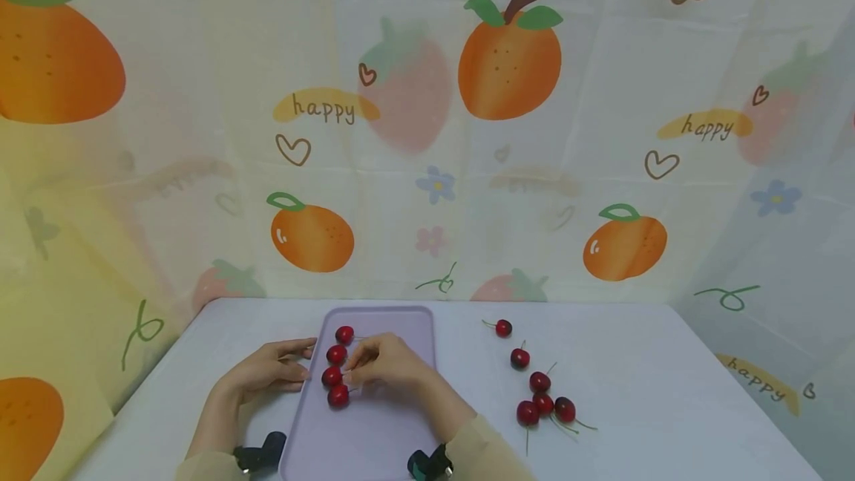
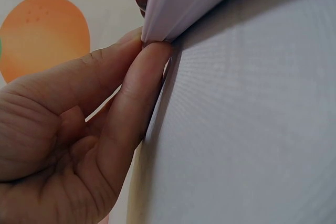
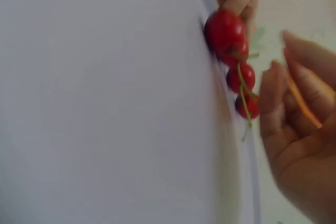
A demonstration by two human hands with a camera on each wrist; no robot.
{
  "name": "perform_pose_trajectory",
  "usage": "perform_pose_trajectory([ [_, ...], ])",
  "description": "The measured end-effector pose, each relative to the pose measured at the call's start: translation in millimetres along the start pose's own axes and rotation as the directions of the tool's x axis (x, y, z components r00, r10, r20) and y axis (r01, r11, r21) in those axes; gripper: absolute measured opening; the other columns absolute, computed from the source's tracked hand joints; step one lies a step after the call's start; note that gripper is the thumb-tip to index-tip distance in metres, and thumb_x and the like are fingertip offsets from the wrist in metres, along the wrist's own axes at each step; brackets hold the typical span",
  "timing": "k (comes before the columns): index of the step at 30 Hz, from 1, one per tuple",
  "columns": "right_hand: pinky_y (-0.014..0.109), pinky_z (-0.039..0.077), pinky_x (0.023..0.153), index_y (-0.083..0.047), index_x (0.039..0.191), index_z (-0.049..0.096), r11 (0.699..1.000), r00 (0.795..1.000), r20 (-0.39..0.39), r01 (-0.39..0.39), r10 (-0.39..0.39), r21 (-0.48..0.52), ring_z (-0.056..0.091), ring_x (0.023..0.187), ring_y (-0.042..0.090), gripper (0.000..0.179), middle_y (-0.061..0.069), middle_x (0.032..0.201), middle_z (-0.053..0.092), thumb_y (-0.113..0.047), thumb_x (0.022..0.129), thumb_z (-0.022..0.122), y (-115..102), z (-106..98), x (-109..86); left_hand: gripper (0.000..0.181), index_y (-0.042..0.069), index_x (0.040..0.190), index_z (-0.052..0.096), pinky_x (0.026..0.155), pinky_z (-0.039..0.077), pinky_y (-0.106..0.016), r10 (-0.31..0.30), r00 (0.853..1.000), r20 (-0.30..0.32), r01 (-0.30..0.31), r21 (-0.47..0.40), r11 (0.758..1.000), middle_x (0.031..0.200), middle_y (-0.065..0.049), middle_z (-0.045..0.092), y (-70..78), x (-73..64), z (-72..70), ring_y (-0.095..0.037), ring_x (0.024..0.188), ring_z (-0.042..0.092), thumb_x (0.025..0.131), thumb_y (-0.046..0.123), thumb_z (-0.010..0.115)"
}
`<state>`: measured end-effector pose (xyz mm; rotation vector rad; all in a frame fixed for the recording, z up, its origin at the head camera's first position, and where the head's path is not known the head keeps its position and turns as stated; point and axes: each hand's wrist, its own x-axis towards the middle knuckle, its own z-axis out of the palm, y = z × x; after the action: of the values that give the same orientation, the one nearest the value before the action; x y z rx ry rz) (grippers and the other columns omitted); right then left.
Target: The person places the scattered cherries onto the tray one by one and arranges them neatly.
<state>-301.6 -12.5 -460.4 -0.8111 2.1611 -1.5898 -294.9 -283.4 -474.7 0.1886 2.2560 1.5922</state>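
Note:
Several dark red cherries [image 1: 338, 396] with green stems lie in a column along the left side of a pale purple tray [image 1: 374, 436]. My left hand [image 1: 267, 370] rests at the tray's left edge, its fingertips touching the outer rim [image 2: 157, 19]. Over the tray, my right hand [image 1: 387, 364] is beside the middle cherries [image 1: 332, 376], fingers bent loosely. In the right wrist view its fingertips [image 3: 272, 85] are apart from the thumb, close to the cherries [image 3: 224, 31], and no fruit shows between them; that view is blurred.
To the right of the tray, more cherries [image 1: 539, 382] are scattered on the white table [image 1: 654, 392], several of them clustered nearer the front. A fruit-print cloth [image 1: 414, 243] hangs behind the table. Dark wrist cameras [image 1: 262, 453] are worn on both wrists.

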Motion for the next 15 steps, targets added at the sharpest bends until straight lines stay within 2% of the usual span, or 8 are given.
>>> perform_pose_trajectory([
  [7, 0.02, 0.057, 0.066, -0.003, 0.098, 0.074, 1.0, 0.999, -0.042, 0.005, -0.006, -0.023, 0.062, 0.069, 0.006, 0.018, 0.011, 0.088, 0.073, -0.014, 0.084, 0.075, -8, -26, -4.0, 0.073, -0.006, 0.149, 0.035, 0.079, 0.063, -0.03, -0.009, 1.0, -0.024, 0.01, 0.012, 1.0, 0.133, -0.028, 0.049, 1.1, -0.3, 0.4, -0.014, 0.089, 0.067, 0.086, 0.008, 0.071],
  [15, 0.024, 0.06, 0.079, -0.004, 0.104, 0.072, 0.999, 0.995, -0.095, -0.016, 0.018, 0.029, 0.067, 0.081, 0.01, 0.024, 0.0, 0.093, 0.072, -0.019, 0.086, 0.075, -16, -69, -20.0, 0.072, -0.007, 0.149, 0.035, 0.079, 0.063, -0.03, -0.004, 1.0, -0.021, 0.004, 0.012, 1.0, 0.132, -0.027, 0.049, 0.4, -0.1, 0.9, -0.013, 0.088, 0.066, 0.087, 0.006, 0.07],
])
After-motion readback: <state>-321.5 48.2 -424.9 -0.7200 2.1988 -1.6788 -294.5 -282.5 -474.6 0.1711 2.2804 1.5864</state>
